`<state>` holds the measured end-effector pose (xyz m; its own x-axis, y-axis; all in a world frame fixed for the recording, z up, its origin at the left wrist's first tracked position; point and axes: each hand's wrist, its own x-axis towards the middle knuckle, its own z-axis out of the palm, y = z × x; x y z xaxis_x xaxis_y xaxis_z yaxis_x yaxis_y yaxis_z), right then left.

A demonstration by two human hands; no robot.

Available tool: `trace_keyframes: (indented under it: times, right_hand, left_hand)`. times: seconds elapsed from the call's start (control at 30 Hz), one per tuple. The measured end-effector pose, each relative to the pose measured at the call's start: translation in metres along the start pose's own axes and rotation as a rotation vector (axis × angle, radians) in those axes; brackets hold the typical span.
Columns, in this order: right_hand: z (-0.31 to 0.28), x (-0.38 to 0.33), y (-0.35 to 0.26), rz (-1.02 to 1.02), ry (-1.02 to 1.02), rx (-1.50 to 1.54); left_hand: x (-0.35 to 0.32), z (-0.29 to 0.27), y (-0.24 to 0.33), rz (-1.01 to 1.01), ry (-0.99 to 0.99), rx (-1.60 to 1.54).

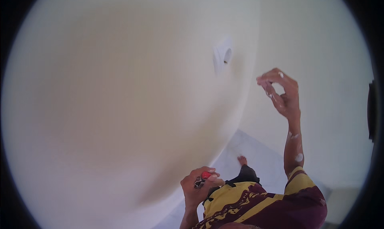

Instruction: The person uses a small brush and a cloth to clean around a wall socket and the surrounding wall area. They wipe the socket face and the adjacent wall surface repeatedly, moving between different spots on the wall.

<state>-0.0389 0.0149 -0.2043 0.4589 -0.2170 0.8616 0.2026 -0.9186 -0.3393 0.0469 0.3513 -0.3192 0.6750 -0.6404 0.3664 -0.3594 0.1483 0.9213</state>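
Observation:
Low in the picture, my left hand (pixel 199 186) is closed around a small tool (pixel 206 175) with a red end and a dark, shiny part by the fingers. Its kind I cannot make out, as the fingers hide most of it. My right hand (pixel 283 92) is raised, thumb and forefinger pinched together. Anything between those fingertips is too small to tell. White smears mark this hand and forearm. Up and left of the right hand, apart from it, a white fitting (pixel 222 56) with a round opening sits on the pale wall (pixel 120 89).
A second pale wall (pixel 328 69) meets the first in a corner. Below lies a light grey floor (pixel 250 143), where my bare foot (pixel 242 160) stands near the wall. Something dark (pixel 371 111) shows at the right rim.

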Motion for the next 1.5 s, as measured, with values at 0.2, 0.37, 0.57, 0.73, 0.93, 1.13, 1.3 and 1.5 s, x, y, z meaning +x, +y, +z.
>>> trace_keyframes:
  times: [0.2,0.37,0.57,0.73,0.93,1.13,1.3,1.5]
  right_hand:
    - [-0.010,-0.026,0.022,-0.359,-0.061,0.205]
    - [-0.012,-0.043,0.050,-0.472,-0.194,0.264]
    - [-0.036,-0.043,0.092,-0.559,-0.300,0.237]
    - [-0.031,-0.031,0.129,-0.618,-0.391,0.256]
    - [-0.031,-0.035,0.192,-0.598,-0.429,0.192]
    - [-0.016,-0.035,0.236,-0.616,-0.434,0.263]
    - [-0.009,-0.029,0.243,-0.692,-0.409,0.246]
    - [0.004,-0.040,0.203,-0.704,-0.445,0.054]
  left_hand:
    - [-0.093,0.093,-0.047,-0.081,0.291,0.011]
    - [-0.122,0.157,-0.056,-0.218,0.401,0.023]
    - [-0.108,0.211,-0.089,-0.317,0.387,-0.055]
    - [-0.055,0.244,-0.116,-0.282,0.335,-0.074]
    - [-0.029,0.280,-0.166,-0.267,0.335,-0.065]
    - [-0.008,0.309,-0.202,-0.288,0.409,-0.043]
    - [0.003,0.330,-0.229,-0.263,0.535,-0.145]
    - [0.002,0.273,-0.264,-0.197,0.393,-0.179]
